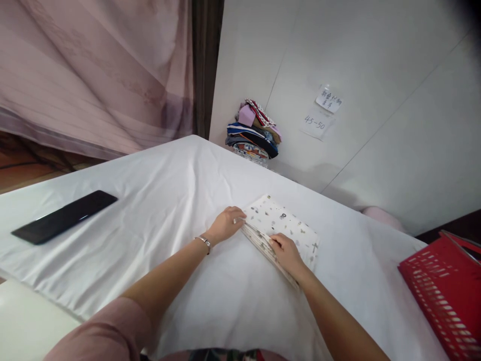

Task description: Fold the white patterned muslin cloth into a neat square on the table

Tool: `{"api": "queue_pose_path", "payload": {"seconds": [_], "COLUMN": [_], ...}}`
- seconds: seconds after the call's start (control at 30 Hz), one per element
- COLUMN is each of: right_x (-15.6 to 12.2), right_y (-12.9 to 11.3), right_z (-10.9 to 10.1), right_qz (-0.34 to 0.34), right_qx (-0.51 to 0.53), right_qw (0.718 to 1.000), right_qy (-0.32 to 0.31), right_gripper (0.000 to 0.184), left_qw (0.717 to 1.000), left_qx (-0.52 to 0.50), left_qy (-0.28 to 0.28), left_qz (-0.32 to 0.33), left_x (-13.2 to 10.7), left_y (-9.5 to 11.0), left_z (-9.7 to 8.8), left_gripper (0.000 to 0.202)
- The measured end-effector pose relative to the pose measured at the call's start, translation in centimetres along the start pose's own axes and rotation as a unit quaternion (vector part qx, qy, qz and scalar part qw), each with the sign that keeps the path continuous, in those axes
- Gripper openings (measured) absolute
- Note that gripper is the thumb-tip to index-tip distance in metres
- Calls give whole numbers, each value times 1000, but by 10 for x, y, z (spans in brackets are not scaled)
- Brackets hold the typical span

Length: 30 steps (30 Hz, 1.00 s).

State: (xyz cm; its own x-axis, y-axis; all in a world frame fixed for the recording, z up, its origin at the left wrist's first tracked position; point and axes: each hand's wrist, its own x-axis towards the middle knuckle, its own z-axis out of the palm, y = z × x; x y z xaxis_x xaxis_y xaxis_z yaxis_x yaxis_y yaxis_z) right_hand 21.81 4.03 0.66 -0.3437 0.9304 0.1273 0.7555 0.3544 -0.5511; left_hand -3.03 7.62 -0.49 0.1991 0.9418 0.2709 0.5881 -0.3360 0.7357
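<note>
A folded white cloth with small dark prints (285,223) lies flat on the white-sheeted table (180,200). My left hand (225,224), with a bracelet at the wrist, has its fingers curled round the cloth's near left corner. My right hand (287,252) pinches the folded layers along the near edge. Both hands rest on the table.
A long black flat object (63,216) lies at the table's left. A stack of folded colourful clothes (253,133) sits at the far edge against the white wall. A red slatted basket (447,288) stands at the right. Paper notes (323,113) hang on the wall.
</note>
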Motion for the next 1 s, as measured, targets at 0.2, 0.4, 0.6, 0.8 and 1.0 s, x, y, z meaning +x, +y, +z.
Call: {"api": "queue_pose_path", "payload": {"seconds": [0.2,0.4,0.6,0.8,1.0], "right_x": [0,-1,-6,-15,-26], "right_y": [1,-1,-6,-18,-17], "right_z": [0,-1,-1,-3,2], "right_qz": [6,-11,-59,-86,-73], "right_qx": [16,4,-48,-168,-245], "right_qw": [1000,1000,997,981,966], "right_qy": [4,6,-3,-53,-39], "right_gripper": [26,23,27,25,41], "left_qw": [986,953,942,951,964], "left_qx": [138,249,284,234,178], "left_qy": [-51,-116,-92,-87,-100], "left_qz": [74,132,156,182,170], "left_x": [9,16,18,3,-3], "left_y": [9,22,28,11,-8], "left_z": [0,-2,-10,-16,-19], "left_gripper": [24,24,22,22,40]}}
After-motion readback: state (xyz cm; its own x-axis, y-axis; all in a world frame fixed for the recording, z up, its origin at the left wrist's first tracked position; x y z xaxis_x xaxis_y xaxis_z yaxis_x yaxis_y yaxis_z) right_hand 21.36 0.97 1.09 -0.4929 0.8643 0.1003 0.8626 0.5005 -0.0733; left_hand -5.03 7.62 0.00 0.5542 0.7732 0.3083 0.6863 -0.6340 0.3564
